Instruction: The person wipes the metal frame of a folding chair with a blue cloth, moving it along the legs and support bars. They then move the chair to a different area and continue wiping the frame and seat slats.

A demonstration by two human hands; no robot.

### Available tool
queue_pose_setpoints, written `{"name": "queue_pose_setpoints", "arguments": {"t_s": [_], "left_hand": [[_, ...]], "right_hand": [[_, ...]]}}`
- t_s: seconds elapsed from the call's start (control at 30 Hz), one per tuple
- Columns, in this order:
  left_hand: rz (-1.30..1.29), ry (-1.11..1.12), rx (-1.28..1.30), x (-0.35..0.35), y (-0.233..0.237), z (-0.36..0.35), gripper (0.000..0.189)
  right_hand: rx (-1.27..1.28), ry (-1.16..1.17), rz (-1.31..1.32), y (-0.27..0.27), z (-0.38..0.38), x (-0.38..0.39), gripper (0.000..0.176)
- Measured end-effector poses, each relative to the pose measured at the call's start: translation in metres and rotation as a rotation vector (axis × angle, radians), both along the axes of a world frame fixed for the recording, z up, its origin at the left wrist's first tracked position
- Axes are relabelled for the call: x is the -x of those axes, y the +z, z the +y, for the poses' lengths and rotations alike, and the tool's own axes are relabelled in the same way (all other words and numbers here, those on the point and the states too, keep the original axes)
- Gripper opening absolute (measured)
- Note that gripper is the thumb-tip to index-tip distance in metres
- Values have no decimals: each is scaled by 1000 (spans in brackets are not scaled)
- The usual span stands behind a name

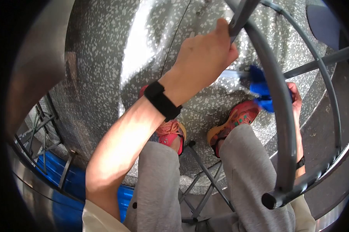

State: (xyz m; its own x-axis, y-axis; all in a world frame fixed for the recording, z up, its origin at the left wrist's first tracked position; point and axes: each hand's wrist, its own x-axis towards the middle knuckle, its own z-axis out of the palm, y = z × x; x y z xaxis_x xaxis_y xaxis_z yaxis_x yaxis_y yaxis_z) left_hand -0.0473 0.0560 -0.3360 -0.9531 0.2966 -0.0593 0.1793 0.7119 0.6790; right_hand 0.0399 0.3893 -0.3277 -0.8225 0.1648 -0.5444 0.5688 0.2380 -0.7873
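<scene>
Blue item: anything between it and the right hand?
Nothing visible blocks it: the right hand appears to be at the edge of the blue item. The thick gray tube only crosses the camera's view, hiding part.

Grey metal frame (279, 92) blocks the right side; its thick curved tube (286, 143) stands between left hand (205, 54) and right hand (295, 96). Left hand closes on the frame near the top, so that grip spot is taken. Crossbar (306, 68) runs just above right hand, thin curved tube (330, 94) to its right. Gap between the two curved tubes, below the crossbar, passable for a hand. Blue piece (262, 91) obstructs just left of the thick tube. Shoes (242, 115) and knees (246, 150) restrict lower middle. Open room over speckled floor (101, 58), left of left forearm.
</scene>
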Motion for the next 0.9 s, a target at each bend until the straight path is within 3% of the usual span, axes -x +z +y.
{"name": "queue_pose_setpoints", "arguments": {"t_s": [0.03,0.1,0.17,0.27,0.33,0.4,0.43,0.5,0.53,0.63,0.67,0.7,0.77,0.83,0.9], "left_hand": [[-55,-5,15,1,2,0,47],[-86,-27,29,2,5,0,51],[-77,-27,82,1,5,-2,44],[-29,-58,30,2,11,-8,45],[46,-99,2,-3,-12,-10,48],[90,-140,79,-6,-11,-13,47],[139,-147,78,-6,-12,-12,47],[4,-98,160,-8,-9,-12,45],[42,-94,165,-8,3,-10,45],[-362,27,422,-7,49,-7,42],[-406,32,436,-10,58,-10,39],[-448,33,454,-13,66,-12,36],[-434,48,456,-22,111,-14,32],[-449,-35,244,-31,127,-30,25],[-627,-11,51,-36,133,-43,21]], "right_hand": [[164,-100,-96,23,-14,2,58],[470,-436,-167,20,9,-21,57],[593,-489,-204,11,51,-43,55],[555,-569,-122,29,100,-82,59],[538,-622,-85,44,125,-101,63],[539,-671,-49,57,138,-98,69],[402,-770,-5,66,130,-92,74],[180,-565,-52,138,88,-51,68],[-43,-320,-50,169,80,-46,64],[-424,222,77,210,78,-50,46],[-628,327,-113,240,69,-48,40],[-734,398,-62,253,64,-49,40],[-692,391,-24,260,68,-54,39],[-645,350,27,242,80,-62,39],[-603,320,72,219,81,-62,39]]}}
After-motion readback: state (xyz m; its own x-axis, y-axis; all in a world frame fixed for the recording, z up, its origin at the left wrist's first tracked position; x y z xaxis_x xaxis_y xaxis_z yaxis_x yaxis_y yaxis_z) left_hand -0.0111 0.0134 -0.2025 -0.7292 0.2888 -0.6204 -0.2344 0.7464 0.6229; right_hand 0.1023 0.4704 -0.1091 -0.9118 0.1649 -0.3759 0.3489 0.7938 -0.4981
